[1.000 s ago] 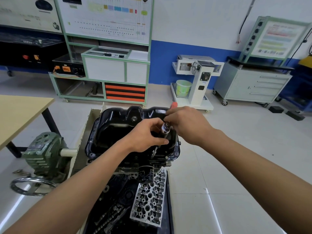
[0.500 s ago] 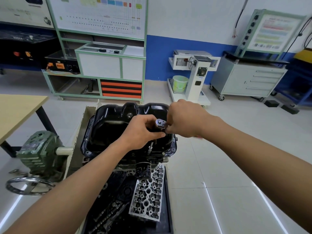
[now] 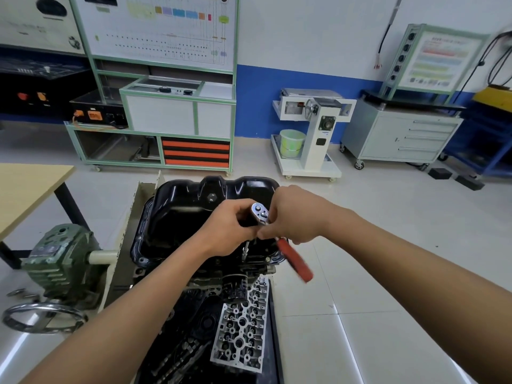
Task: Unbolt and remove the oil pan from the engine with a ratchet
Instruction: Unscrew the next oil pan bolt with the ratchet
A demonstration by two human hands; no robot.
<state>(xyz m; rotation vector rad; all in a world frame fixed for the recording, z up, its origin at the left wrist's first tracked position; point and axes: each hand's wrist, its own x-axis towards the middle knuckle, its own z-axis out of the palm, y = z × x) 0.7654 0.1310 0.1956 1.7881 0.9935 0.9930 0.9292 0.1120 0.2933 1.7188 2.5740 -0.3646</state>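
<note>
Oil pan (image 3: 177, 217) seated atop the engine (image 3: 205, 273), judged not yet free; left hand (image 3: 230, 228) curled round the ratchet (image 3: 260, 213) head, steadying the extension (image 3: 246, 249) on the pan's near rim; right hand (image 3: 293, 217) grips the red handle (image 3: 295, 261) (blurred); advise keeping the extension square, pressing down, swinging in short arcs; no writing legible, wall charts (image 3: 166, 29) too small

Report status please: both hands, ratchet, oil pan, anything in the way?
Left hand steadies ratchet head, right hand grips handle. Extension down at oil pan near rim; pan seated on engine. No obstruction seen.
</note>
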